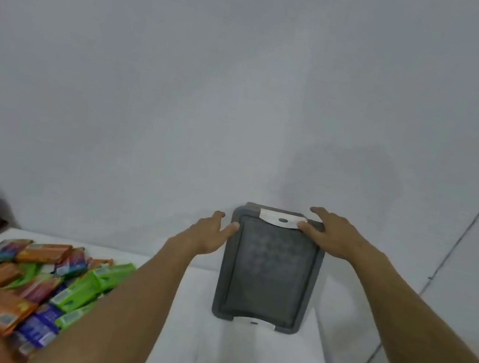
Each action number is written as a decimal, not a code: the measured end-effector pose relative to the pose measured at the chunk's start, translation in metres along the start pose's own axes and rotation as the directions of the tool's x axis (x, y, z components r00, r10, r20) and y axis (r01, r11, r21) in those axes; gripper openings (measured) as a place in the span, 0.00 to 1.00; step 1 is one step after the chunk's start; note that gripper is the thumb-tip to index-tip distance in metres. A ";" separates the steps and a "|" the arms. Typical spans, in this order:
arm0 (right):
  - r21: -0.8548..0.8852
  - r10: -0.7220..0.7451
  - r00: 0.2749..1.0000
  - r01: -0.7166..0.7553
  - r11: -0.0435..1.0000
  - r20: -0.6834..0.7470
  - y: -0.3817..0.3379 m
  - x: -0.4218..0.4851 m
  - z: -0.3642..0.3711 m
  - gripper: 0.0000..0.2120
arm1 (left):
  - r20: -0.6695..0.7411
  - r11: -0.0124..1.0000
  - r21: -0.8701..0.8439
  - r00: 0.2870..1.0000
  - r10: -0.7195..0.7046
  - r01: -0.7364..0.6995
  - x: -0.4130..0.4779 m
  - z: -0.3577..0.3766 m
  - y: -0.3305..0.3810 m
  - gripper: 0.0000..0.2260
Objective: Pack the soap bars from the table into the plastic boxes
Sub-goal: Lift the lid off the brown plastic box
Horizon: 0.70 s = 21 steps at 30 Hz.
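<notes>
The rectangular grey plastic box [268, 275] lies on the white worktop [206, 334] with its lid on, its right side just beside the worktop's right edge. That is our main worry: a sideways shove while we work the lid could tip it over that edge. Our left hand [207, 236] touches the far left corner with its fingers loosely spread, gripping nothing. Our right hand [330, 236] rests over the far right corner, fingers relaxed, thumb against the far white clip [281, 219]. If we lift only this end, the near white clip [254, 321] may hold and the whole box could rock up or skid on the smooth surface.

The lid looks hard and matt, with rounded corners, a raised rim and a faint embossed pattern in its sunken middle. The soap bars [25, 281], flat blocks in glossy orange, green and blue wrappers, lie heaped on the worktop's left side, well apart from the box. The slick wrappers could slide off the loose pile if our forearm brushes it.
</notes>
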State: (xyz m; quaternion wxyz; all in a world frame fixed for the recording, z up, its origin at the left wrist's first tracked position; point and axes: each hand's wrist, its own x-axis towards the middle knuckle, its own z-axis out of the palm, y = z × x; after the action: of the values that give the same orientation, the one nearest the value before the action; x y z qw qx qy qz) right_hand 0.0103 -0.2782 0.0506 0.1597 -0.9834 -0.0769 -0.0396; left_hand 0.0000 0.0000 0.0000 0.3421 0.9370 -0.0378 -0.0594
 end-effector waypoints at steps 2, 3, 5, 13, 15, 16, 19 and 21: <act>0.029 -0.039 0.998 0.040 0.999 -0.042 0.004 0.001 0.006 0.29 | 0.022 0.994 -0.092 0.998 -0.056 0.058 0.001 0.015 0.000 0.32; 0.031 -0.061 0.997 0.063 0.998 -0.045 0.007 0.003 0.012 0.28 | 0.037 0.990 -0.122 0.997 -0.069 0.073 0.002 0.024 -0.002 0.31; 0.037 -0.088 0.995 0.089 0.995 -0.043 0.009 0.004 0.022 0.25 | 0.046 0.981 -0.178 0.996 -0.072 0.079 0.003 0.039 -0.006 0.30; -0.072 -0.093 0.986 0.084 0.994 -0.139 0.005 0.000 0.030 0.19 | -0.079 0.987 -0.149 0.994 -0.070 0.058 0.002 0.056 -0.008 0.21; -0.109 -0.128 0.981 0.113 0.988 -0.144 0.003 -0.005 0.029 0.18 | -0.089 0.990 -0.126 0.994 -0.069 0.058 0.002 0.053 -0.012 0.21; -0.101 -0.147 0.977 0.132 0.986 -0.153 0.003 -0.008 0.029 0.17 | -0.090 0.991 -0.121 0.994 -0.064 0.053 0.001 0.051 -0.014 0.21; -0.102 -0.185 0.961 0.167 0.981 -0.204 0.002 -0.019 0.025 0.16 | -0.078 0.988 -0.156 0.997 -0.026 0.013 -0.004 0.043 -0.021 0.23; -0.110 -0.177 0.954 0.154 0.982 -0.243 0.003 -0.027 0.021 0.16 | -0.077 0.984 -0.176 0.997 0.010 -0.024 -0.011 0.039 -0.025 0.22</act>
State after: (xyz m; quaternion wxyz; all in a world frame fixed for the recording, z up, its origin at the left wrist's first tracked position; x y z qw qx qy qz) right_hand -0.0152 -0.2782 0.0271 0.1197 -0.9667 -0.1365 -0.1805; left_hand -0.0157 -0.0045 -0.0454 0.4257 0.9041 -0.0274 -0.0241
